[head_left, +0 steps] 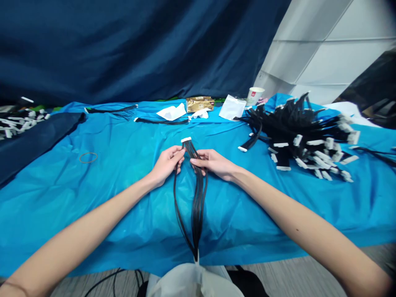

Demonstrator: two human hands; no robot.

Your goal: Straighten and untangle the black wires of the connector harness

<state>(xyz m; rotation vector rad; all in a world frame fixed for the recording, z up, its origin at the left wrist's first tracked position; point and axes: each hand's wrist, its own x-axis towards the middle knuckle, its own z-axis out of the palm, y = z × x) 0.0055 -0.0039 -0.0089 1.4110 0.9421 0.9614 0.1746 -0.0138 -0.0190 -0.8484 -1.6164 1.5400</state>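
Observation:
A wire harness of thin black wires hangs between my hands, with a white connector at its top end. Its lower end runs down over the table's front edge to another white end near my lap. My left hand pinches one or a few wires pulled apart to the left. Closed around the main bundle, just below the connector, is my right hand, thumb on top. Some wires fan out between the two hands.
A big pile of black cables with white connectors lies at the right, more connectors at far left. Behind are a paper cup, gold tissue pack, white papers and loose cables. A rubber band rests on the blue sheet.

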